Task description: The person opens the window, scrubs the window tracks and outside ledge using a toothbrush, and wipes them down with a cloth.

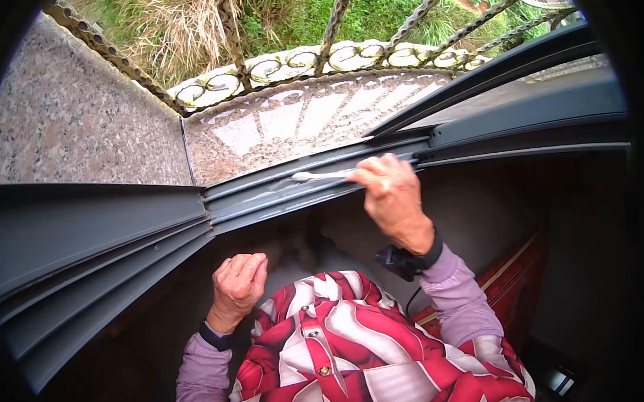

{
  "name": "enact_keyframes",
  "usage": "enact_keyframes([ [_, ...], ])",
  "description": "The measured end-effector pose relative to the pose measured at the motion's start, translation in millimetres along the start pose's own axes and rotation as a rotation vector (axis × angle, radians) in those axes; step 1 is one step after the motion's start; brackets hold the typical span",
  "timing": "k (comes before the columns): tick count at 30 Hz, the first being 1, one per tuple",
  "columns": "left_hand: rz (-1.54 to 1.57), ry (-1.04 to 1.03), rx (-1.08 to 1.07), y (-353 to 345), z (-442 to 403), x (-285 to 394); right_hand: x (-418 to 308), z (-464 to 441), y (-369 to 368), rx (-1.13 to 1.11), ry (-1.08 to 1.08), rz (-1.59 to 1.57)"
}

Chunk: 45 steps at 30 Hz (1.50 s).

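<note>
Right grip (393, 196) pinches the white tool (328, 175), likely light, stiff, best held by its handle; left grip (238, 283) curls closed

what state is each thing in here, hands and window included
Right hand: closed around the white tool
White tool: held, its rounded end over the window track; contact unclear
Window track: exposed, pale streaks on it
Left hand: curled into a loose fist, away from the track
Window sash: at the right, leaving an opening
Patterned shirt: buttoned
</note>
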<state>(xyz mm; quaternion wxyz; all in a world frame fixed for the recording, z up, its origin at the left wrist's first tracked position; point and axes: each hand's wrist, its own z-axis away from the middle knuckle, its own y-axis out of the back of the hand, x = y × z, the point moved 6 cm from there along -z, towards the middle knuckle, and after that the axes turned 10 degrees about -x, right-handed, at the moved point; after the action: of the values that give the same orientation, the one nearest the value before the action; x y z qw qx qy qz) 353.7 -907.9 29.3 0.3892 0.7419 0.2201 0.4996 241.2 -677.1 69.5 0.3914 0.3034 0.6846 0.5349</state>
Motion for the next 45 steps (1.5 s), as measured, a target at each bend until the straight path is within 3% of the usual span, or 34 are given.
enact_keyframes([
  [6,0.059,-0.008,-0.073,-16.0,0.5,8.5,-10.7,3.4,-6.7,-0.066,0.047,-0.091],
  [10,0.055,0.012,-0.082,-16.4,1.5,9.8,1.2,9.6,-2.8,-0.105,-0.024,0.004],
  [14,0.082,0.062,-0.072,-19.8,7.1,1.5,22.1,35.6,43.7,0.037,-0.159,0.16],
  [22,0.099,0.072,-0.095,-20.6,6.6,1.9,42.2,24.0,42.0,-0.009,-0.137,0.382],
  [25,0.194,0.086,-0.077,-15.5,2.0,6.1,41.2,24.4,40.5,-0.047,-0.151,0.287],
  [28,0.369,0.14,0.085,12.2,-32.3,21.4,27.2,24.7,25.3,-0.01,-0.127,0.236],
  [31,0.255,-0.106,0.209,54.0,-118.3,68.9,22.7,43.6,24.1,0.05,-0.145,0.171],
  [34,0.208,-0.232,0.102,44.2,-200.4,102.7,19.8,67.1,30.4,0.106,-0.21,0.107],
  [35,0.229,-0.397,0.138,35.9,-222.2,108.9,21.3,73.5,30.2,0.128,-0.234,0.09],
  [36,0.19,-0.588,0.309,31.8,-236.2,117.7,22.8,79.2,31.1,0.153,-0.26,0.075],
  [38,0.264,-0.503,0.044,21.5,-263.8,125.7,25.4,88.7,33.0,0.164,-0.32,0.061],
  [39,0.377,-0.549,0.109,26.2,-265.5,126.4,27.4,93.2,31.2,0.177,-0.327,0.054],
  [45,0.373,-0.622,0.011,7.2,-294.4,147.5,33.3,105.1,28.1,0.182,-0.344,-0.026],
])
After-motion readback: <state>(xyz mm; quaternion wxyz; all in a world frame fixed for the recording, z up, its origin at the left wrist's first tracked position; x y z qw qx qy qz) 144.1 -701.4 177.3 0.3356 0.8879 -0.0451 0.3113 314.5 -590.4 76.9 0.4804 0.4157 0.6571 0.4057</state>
